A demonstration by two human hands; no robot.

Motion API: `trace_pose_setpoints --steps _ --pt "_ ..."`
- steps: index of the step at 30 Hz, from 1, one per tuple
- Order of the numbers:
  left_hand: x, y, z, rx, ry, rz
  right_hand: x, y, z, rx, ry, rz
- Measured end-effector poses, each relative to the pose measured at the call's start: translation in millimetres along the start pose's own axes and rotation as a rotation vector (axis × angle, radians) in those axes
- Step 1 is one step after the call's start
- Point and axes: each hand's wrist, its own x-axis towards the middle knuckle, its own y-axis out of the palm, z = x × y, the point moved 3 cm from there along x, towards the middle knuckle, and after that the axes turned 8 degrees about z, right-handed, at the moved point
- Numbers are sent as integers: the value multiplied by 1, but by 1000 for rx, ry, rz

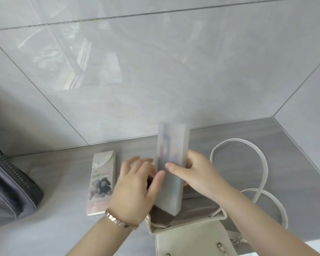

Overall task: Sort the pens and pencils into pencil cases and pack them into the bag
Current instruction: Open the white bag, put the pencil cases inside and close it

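- Over bag point(188, 237) mouth: frosted pencil case point(171, 189) upright, lower end inside the opening.
- Right hand point(199, 176) clamped on its right edge.
- Left hand point(133, 191) against its left side, blurred; grip unclear.

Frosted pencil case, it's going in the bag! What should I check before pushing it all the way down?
1. Cream bag mouth open: ok.
2. Frosted pencil case lower end inside the mouth: ok.
3. Right hand grips the case: ok; left hand touches its side.
4. Case lid closed: cannot tell, blurred.
5. Strap clear of the opening: ok.
6. Printed pencil case packed: not ok, it lies outside the bag.
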Motion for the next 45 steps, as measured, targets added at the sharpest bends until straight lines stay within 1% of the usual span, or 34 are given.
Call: trace_pose_setpoints --steps 1,2,4,5,7,9,11,13,14,16,21,23,25,28,29,30,31,32,33,34,35,36,37,38,39,40,42,45 --pt "3 0 6 93 -10 -4 -4 -3 -3 -31 -27 -19" --pt "6 2 12 172 -11 27 -7 -6 -5 -70 -48 -33" --pt "9 12 20 233 -58 118 -14 -7 -12 -125 -66 -59" --pt "10 20 26 192 -92 174 -16 -7 -16 -134 -78 -71" --pt "9 32 35 -68 -151 287 -20 -6 -23 -178 -115 -88" --pt "9 39 34 -252 -126 253 -22 -2 -27 -280 -199 -82" --pt "9 44 36 -314 -108 226 -25 2 -31 -401 -346 -133" --pt "10 48 38 -357 -63 234 -31 5 -36 -620 -506 -203" --pt "12 51 42 -395 -41 237 -33 6 -38 -760 -539 -196" --pt "10 52 47 -429 -34 277 -34 8 -42 -960 -523 -123" --pt "4 48 43 -384 3 260 -27 5 -40 -1115 -434 -117" --pt "2 45 37 -395 -17 261 -17 8 -35 -1216 -335 -131" --pt "3 42 36 -426 -34 267 -7 12 -31 -1305 -196 -123" --pt "5 40 40 -425 -45 258 8 20 -26 -1360 -137 -139" --pt "7 41 40 -414 -53 255 11 22 -23 -1400 -87 -81" --pt "8 41 39 -406 -62 254 14 25 -19 -1427 -33 29" --pt "10 41 37 -403 -70 254 18 26 -17 -1422 26 90" --pt "11 41 35 -405 -82 254 26 24 -23 -1408 60 94" --pt "12 40 34 -415 -97 250 29 25 -23 -1377 167 141" --pt "13 39 32 -431 -106 241 29 28 -22 -1352 187 138" --pt "13 38 31 -451 -113 230 27 32 -17 -1359 129 102" --pt "13 36 30 -468 -117 220 23 37 -13 -1311 19 14" --pt "12 35 29 -481 -115 216 18 42 -11 -1258 -78 -24" --pt "11 35 27 -493 -110 211 14 48 -15 -1219 -206 -37" --pt "10 35 26 -506 -107 206 10 52 -16 -1166 -275 -38" --pt "9 36 26 -520 -111 208 5 57 -18 -1125 -306 -34" --pt "8 35 25 -533 -115 202 -2 62 -21 -1135 -365 -27" --pt "8 35 26 -532 -123 209 -2 64 -31 -1149 -340 10"
